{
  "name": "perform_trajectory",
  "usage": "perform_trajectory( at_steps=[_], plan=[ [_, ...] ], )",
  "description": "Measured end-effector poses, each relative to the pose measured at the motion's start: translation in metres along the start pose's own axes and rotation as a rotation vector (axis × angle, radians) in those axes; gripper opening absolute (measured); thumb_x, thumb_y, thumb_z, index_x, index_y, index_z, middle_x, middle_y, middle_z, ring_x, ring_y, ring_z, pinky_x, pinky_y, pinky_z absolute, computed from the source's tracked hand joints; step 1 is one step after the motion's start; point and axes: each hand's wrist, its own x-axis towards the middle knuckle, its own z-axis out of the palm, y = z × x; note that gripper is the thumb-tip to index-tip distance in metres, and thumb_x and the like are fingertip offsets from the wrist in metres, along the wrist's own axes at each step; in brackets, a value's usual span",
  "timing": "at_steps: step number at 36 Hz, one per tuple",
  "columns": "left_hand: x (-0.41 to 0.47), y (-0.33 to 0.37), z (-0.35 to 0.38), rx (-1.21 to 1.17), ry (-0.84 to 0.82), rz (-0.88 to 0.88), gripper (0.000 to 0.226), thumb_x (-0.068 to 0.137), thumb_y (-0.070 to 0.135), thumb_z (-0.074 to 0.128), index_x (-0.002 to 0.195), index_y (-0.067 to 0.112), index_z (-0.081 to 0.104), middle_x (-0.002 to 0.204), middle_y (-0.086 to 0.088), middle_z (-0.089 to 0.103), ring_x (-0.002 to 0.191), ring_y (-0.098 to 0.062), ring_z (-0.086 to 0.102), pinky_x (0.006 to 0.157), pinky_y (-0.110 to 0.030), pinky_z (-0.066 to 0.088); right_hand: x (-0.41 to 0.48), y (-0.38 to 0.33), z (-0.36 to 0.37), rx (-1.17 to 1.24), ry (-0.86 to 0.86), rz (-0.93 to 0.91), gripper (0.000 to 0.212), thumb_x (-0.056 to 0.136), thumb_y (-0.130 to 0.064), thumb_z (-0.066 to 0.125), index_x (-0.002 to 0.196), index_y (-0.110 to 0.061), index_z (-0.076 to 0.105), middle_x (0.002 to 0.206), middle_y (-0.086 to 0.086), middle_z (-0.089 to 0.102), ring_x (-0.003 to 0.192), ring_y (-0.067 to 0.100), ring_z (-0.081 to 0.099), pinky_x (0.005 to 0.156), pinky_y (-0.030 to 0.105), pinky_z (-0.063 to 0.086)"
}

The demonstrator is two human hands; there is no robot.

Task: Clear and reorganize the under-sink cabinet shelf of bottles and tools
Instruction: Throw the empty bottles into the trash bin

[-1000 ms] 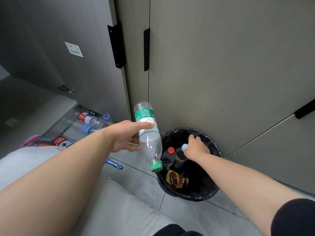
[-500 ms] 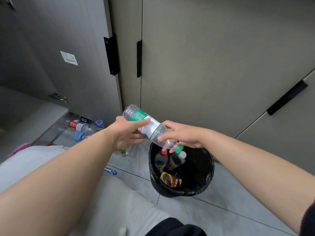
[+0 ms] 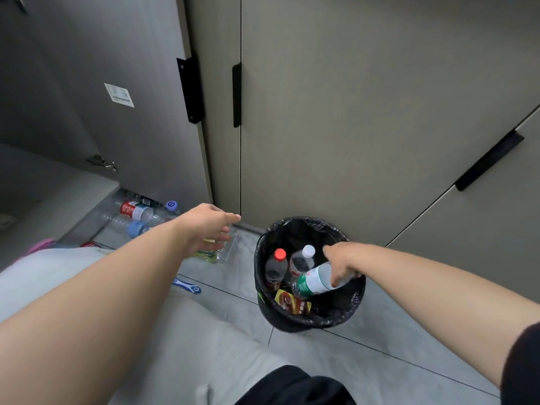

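My right hand (image 3: 340, 263) grips the neck end of a clear bottle with a green label (image 3: 311, 282) and holds it down inside the black-lined trash bin (image 3: 263, 296). Two more bottles stand in the bin, one with a red cap (image 3: 276, 266) and one with a white cap (image 3: 302, 258), beside a red and yellow wrapper (image 3: 292, 302). My left hand (image 3: 209, 226) hovers over the floor left of the bin, fingers relaxed and holding nothing.
Several bottles (image 3: 137, 210) lie on the floor by the open cabinet door (image 3: 117, 112). A clear container with green contents (image 3: 217, 251) sits under my left hand. A blue-handled tool (image 3: 187, 285) lies on the tiles. Closed cabinet doors stand behind the bin.
My left hand let go of the green-label bottle and pulled back left. My right hand took the bottle by its cap end and lowered it into the bin.
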Motion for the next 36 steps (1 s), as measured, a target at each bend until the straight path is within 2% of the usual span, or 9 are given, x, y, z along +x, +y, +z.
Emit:
perform_trajectory(
  at_steps=[2, 5, 8, 11, 15, 23, 28, 31, 36],
  plan=[
    [0.002, -0.002, -0.002, 0.001, 0.001, -0.006, 0.033, 0.092, 0.031, 0.071, 0.114, 0.008, 0.061, 0.113, -0.016, 0.065, 0.105, -0.03, 0.069, 0.095, -0.048, 0.057, 0.01, -0.008, 0.017, -0.066, 0.116, -0.014, 0.075, 0.076, -0.038, 0.075, 0.136, -0.015, 0.037, 0.122, 0.007, 0.061, 0.104, 0.029, 0.065, 0.074, 0.034, 0.051],
    [0.004, -0.005, -0.004, 0.013, 0.005, -0.02, 0.031, 0.094, 0.03, 0.07, 0.114, 0.008, 0.062, 0.116, -0.017, 0.066, 0.106, -0.031, 0.069, 0.094, -0.047, 0.057, 0.026, -0.016, 0.035, -0.052, 0.188, -0.015, 0.068, 0.08, -0.031, 0.071, 0.139, -0.017, 0.039, 0.128, 0.006, 0.058, 0.114, 0.03, 0.061, 0.076, 0.037, 0.048],
    [0.005, -0.006, -0.005, 0.029, 0.007, -0.035, 0.03, 0.095, 0.029, 0.068, 0.115, 0.008, 0.062, 0.115, -0.015, 0.067, 0.107, -0.032, 0.069, 0.094, -0.046, 0.057, 0.038, -0.021, 0.047, 0.0, 0.24, 0.014, 0.053, 0.084, -0.025, 0.068, 0.132, -0.017, 0.048, 0.128, 0.008, 0.052, 0.114, 0.032, 0.06, 0.075, 0.039, 0.046],
    [0.006, -0.007, -0.007, 0.039, -0.005, -0.052, 0.031, 0.096, 0.029, 0.067, 0.119, 0.009, 0.06, 0.117, -0.013, 0.065, 0.105, -0.027, 0.068, 0.093, -0.044, 0.057, 0.046, -0.023, 0.054, 0.059, 0.268, 0.059, 0.047, 0.087, -0.017, 0.064, 0.131, -0.014, 0.048, 0.128, 0.01, 0.045, 0.113, 0.036, 0.06, 0.074, 0.041, 0.046],
    [0.006, -0.005, -0.008, 0.045, -0.007, -0.057, 0.031, 0.097, 0.029, 0.066, 0.121, 0.01, 0.059, 0.117, -0.012, 0.065, 0.105, -0.026, 0.067, 0.089, -0.041, 0.057, 0.053, -0.023, 0.061, 0.105, 0.325, 0.092, 0.049, 0.088, -0.012, 0.062, 0.135, -0.013, 0.046, 0.131, 0.012, 0.044, 0.114, 0.037, 0.06, 0.076, 0.041, 0.045],
    [0.009, -0.003, -0.005, 0.057, -0.003, -0.032, 0.029, 0.097, 0.03, 0.066, 0.117, 0.01, 0.061, 0.118, -0.013, 0.065, 0.103, -0.026, 0.068, 0.094, -0.045, 0.057, 0.051, -0.015, 0.056, 0.132, 0.39, 0.09, 0.053, 0.082, -0.008, 0.065, 0.131, -0.014, 0.045, 0.123, 0.011, 0.045, 0.107, 0.037, 0.062, 0.07, 0.04, 0.044],
    [0.009, -0.002, -0.006, 0.038, 0.006, -0.008, 0.027, 0.095, 0.029, 0.067, 0.115, 0.01, 0.062, 0.115, -0.013, 0.065, 0.1, -0.024, 0.068, 0.094, -0.046, 0.057, 0.042, -0.015, 0.037, 0.101, 0.369, 0.093, 0.059, 0.081, -0.01, 0.068, 0.134, -0.014, 0.041, 0.129, 0.013, 0.042, 0.109, 0.037, 0.061, 0.071, 0.04, 0.044],
    [0.007, 0.001, -0.009, 0.022, 0.019, 0.026, 0.026, 0.096, 0.028, 0.066, 0.114, 0.009, 0.063, 0.108, -0.009, 0.065, 0.091, -0.02, 0.066, 0.089, -0.042, 0.056, 0.03, -0.018, 0.011, 0.09, 0.367, 0.063, 0.046, 0.082, -0.013, 0.065, 0.125, -0.014, 0.048, 0.126, 0.01, 0.048, 0.113, 0.036, 0.059, 0.074, 0.04, 0.044],
    [0.002, 0.014, -0.041, 0.037, 0.04, 0.051, 0.021, 0.097, 0.029, 0.065, 0.111, 0.013, 0.065, 0.111, -0.007, 0.066, 0.096, -0.02, 0.066, 0.08, -0.037, 0.057, 0.004, -0.042, -0.051, 0.214, 0.659, -0.187, 0.012, 0.081, -0.018, 0.053, 0.092, -0.021, 0.05, 0.1, 0.001, 0.053, 0.09, 0.033, 0.059, 0.07, 0.038, 0.047]
  ],
)
